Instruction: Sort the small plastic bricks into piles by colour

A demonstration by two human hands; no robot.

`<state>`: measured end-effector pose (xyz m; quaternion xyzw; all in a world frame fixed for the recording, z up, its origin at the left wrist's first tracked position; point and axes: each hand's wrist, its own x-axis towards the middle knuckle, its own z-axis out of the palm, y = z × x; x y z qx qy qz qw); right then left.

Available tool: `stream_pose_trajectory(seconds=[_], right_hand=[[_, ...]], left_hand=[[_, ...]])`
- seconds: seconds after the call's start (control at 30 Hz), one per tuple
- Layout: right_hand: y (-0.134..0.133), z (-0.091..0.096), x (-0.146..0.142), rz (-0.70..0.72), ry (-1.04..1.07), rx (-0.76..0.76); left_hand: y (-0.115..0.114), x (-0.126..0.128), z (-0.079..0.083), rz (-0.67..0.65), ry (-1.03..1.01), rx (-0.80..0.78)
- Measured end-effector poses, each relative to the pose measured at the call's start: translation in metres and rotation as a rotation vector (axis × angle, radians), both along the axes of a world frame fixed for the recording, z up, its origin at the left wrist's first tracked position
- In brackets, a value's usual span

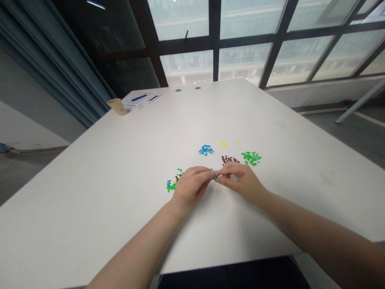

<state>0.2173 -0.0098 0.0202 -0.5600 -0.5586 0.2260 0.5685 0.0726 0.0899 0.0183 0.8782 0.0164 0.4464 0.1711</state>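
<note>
My left hand point(192, 182) is closed, its fingers pressed together and reaching to the right. Opposite it, my right hand point(242, 178) pinches with thumb and forefinger, and the fingertips of both hands meet. A tiny green piece point(215, 177) shows between them; the rest of what they grip is hidden. Partly behind my left hand lies a mixed pile of small pieces point(171, 186), mostly green with some blue and brown. Just beyond my right hand is a pile of brown pieces point(230, 159), partly covered by the fingers.
Further piles of small pieces lie on the white table point(135, 160): blue point(206, 150), pale yellow point(223, 143) and green point(252, 157). A tan paper cup point(118, 106) stands at the left edge, beside papers point(141, 102) with a blue pen point(138, 98). Windows rise behind.
</note>
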Motion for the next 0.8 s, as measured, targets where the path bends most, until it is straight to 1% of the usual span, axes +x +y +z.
stream_pose_trajectory(seconds=[0.13, 0.23, 0.3, 0.37, 0.43, 0.47, 0.6, 0.7, 0.73, 0.8], right_hand=[[-0.001, 0.003, 0.001, -0.020, 0.043, -0.028], [-0.001, 0.005, 0.004, -0.025, 0.151, -0.106], [-0.002, 0.006, 0.006, -0.023, 0.262, -0.163], [-0.002, 0.006, 0.007, -0.013, 0.359, -0.206], [-0.003, 0.006, 0.006, 0.002, 0.404, -0.235], [-0.003, 0.007, 0.005, 0.009, 0.411, -0.245], [-0.001, 0.010, 0.007, -0.018, 0.398, -0.298], [0.002, 0.012, 0.027, -0.054, 0.386, -0.383], [0.003, 0.012, 0.038, -0.069, 0.375, -0.408], [0.004, 0.011, 0.066, -0.143, 0.314, -0.442]], left_hand=[[0.001, 0.000, 0.003, 0.039, 0.001, -0.015], [0.006, -0.002, 0.007, 0.159, 0.096, -0.065], [0.010, -0.003, 0.009, 0.252, 0.217, -0.166], [0.014, -0.003, 0.009, 0.305, 0.322, -0.304], [0.016, -0.003, 0.007, 0.313, 0.389, -0.413], [0.017, -0.003, 0.006, 0.311, 0.413, -0.441], [0.020, -0.003, 0.003, 0.333, 0.459, -0.449], [0.029, -0.008, 0.007, 0.385, 0.493, -0.481], [0.034, -0.010, 0.008, 0.410, 0.517, -0.497], [0.045, -0.016, 0.011, 0.484, 0.599, -0.504]])
